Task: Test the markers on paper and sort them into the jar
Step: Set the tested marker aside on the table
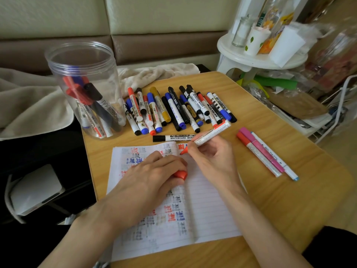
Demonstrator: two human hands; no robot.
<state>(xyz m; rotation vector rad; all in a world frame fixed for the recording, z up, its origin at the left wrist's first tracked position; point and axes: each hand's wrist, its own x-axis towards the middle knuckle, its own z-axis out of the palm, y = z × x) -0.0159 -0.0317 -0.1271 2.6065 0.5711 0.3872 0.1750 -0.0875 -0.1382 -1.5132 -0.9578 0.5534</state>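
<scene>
— Wooden table (pixel 270 200): which step is reached?
— Testing: red marker (pixel 212 133) is pinched in the right hand (pixel 210 159), tip on paper (pixel 212 209); cap (pixel 180 175) is gripped under the left hand (pixel 154 175). Recapping is probably needed next, then the jar (pixel 85 89), beyond that hand.

Home, living-room corner. Padded sofa (pixel 154 14) backrest right behind, with a beige blanket (pixel 29 105) and a towel (pixel 154 72) lying on the seat. Small wood-grain side table (pixel 251 105) set against it. White plastic stool (pixel 241 59) carries a glass bottle (pixel 241 31) and paper cups (pixel 255 41). Plastic bags (pixel 289 89) and household clutter sit beside a white wire rack (pixel 340 105).
</scene>
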